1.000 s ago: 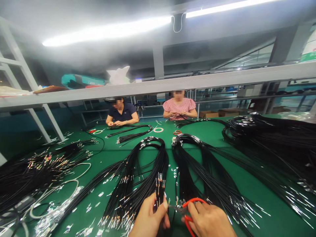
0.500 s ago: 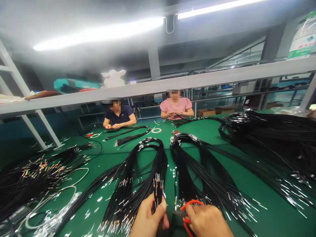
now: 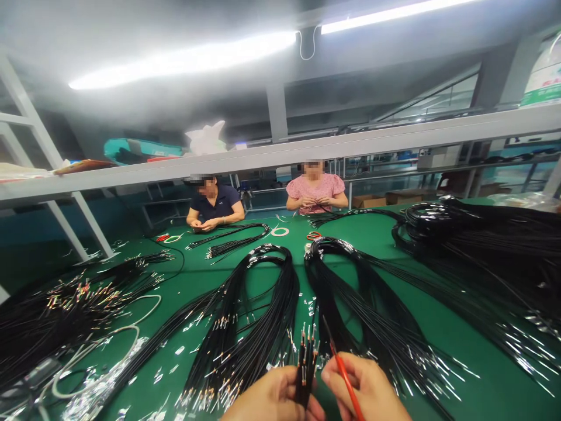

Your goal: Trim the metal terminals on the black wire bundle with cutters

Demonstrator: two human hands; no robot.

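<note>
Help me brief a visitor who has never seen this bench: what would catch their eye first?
Great loops of black wire sprawl over the green table, their metal tips glinting. At the near edge, the left hand and the right hand pinch a small upright bundle of tipped wires, the right also holding red-handled scissors. Across the table sit two people.

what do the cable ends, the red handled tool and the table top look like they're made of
Bunch of cable ends: matte black jackets, probably plastic, with small shiny tips that glint like metal. Red-handled tool, in the right hand: glossy red coating, likely plastic or rubber; its working end is hidden. Table top: flat green surface with a dull, cloth-like or mat look.
</note>
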